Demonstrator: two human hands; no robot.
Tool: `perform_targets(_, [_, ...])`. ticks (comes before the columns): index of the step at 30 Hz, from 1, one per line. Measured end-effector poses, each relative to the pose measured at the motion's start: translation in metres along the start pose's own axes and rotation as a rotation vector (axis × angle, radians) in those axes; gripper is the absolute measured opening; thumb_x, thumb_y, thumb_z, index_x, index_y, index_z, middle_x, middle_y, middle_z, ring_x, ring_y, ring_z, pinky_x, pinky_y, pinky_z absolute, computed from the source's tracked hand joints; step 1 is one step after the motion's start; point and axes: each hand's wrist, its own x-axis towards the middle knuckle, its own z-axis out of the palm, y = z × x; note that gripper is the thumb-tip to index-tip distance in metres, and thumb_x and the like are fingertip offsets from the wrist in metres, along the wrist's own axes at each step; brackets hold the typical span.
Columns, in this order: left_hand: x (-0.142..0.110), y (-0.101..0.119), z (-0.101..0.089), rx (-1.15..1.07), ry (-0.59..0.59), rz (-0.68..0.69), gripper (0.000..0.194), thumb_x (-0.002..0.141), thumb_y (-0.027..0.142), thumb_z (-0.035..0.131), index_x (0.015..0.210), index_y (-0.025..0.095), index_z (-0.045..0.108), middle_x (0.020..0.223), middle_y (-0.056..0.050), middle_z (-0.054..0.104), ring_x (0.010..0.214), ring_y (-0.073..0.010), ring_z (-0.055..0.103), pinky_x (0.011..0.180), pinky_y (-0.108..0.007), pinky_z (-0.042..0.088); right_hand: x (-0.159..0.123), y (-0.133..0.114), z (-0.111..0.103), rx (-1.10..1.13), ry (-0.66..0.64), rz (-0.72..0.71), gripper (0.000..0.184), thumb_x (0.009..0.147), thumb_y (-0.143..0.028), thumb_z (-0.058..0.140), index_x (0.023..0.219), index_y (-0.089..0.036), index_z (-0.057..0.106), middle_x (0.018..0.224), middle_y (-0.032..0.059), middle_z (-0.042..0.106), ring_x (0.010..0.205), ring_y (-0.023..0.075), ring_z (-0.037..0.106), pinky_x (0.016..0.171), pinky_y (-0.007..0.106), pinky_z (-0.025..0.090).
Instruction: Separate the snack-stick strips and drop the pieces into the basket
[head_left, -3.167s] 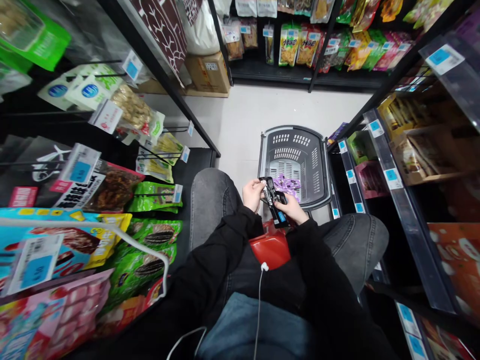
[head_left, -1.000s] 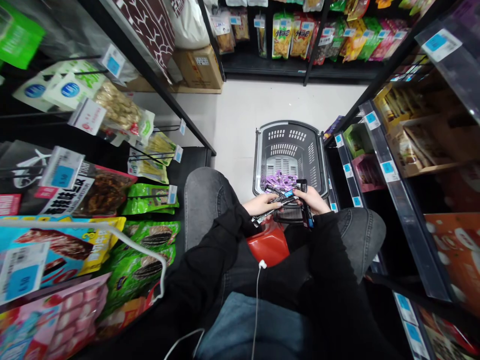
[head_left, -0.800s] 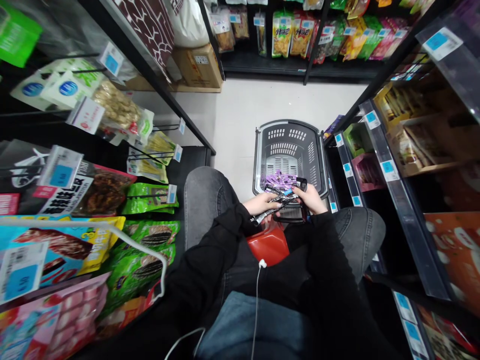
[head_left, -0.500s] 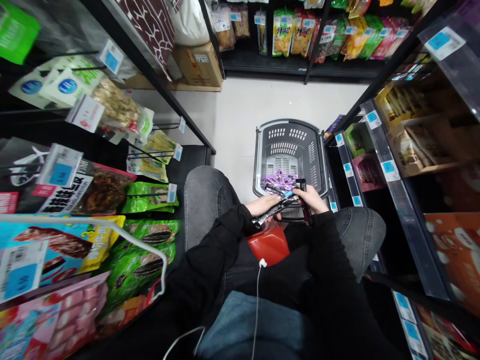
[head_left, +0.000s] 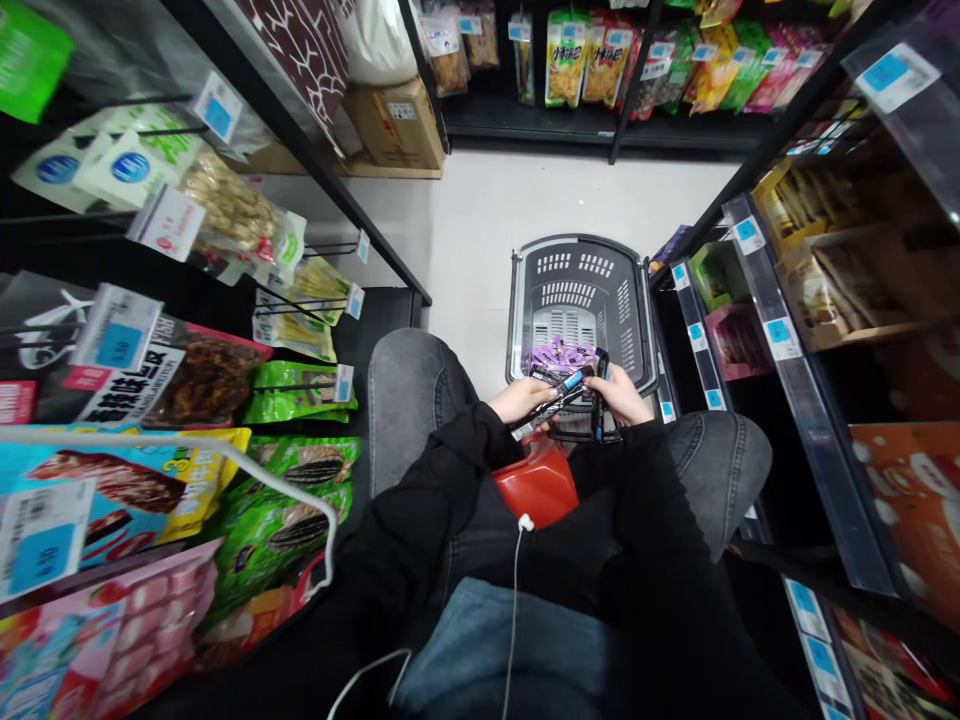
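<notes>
My left hand (head_left: 517, 399) is closed around several slim black stick packets (head_left: 555, 402), one with a blue patch near its end. Just right of it, my right hand (head_left: 624, 396) pinches another slim black packet (head_left: 598, 412), which stands nearly upright between thumb and fingers. Both hands are over the near edge of a grey shopping basket (head_left: 582, 262). Purple stick packets (head_left: 559, 354) lie in the basket's near end, with a few black ones beside them. The fingers partly hide what is held.
A glossy red object (head_left: 537, 482) is between my legs, with a white cable (head_left: 515, 590) in front of it. Shelves of bagged snacks (head_left: 300, 480) line the left, and shelves with price tags (head_left: 780, 335) the right. A cardboard box (head_left: 397, 125) stands ahead on the left.
The packet in my right hand has turned and now shows a blue-marked side. My left hand and its packets have shifted slightly. The basket has stayed in place.
</notes>
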Motion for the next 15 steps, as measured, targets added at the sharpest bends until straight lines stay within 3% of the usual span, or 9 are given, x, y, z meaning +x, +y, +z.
perform_targets(7, [-0.004,0.009,-0.001,0.032,0.025,0.137,0.037,0.073,0.049,0.056,0.079,0.013,0.05,0.054,0.002,0.058,0.036,-0.0075,0.048,0.037,-0.019,0.038,-0.004,-0.008,0.008,0.234,0.113,-0.041,0.026,0.055,-0.029,0.066,0.074,-0.018,0.053,0.064,-0.0035,0.05,0.055,0.0085,0.045,0.054,0.023,0.039])
perform_targets(15, [0.0,0.005,0.0,0.101,0.09,0.187,0.036,0.072,0.049,0.057,0.075,0.014,0.048,0.045,0.006,0.047,0.033,-0.0057,0.04,0.033,-0.018,0.031,-0.001,-0.004,0.016,0.146,0.236,-0.135,0.026,0.058,-0.033,0.064,0.076,-0.018,0.053,0.064,-0.0029,0.05,0.055,0.0095,0.045,0.056,0.024,0.04])
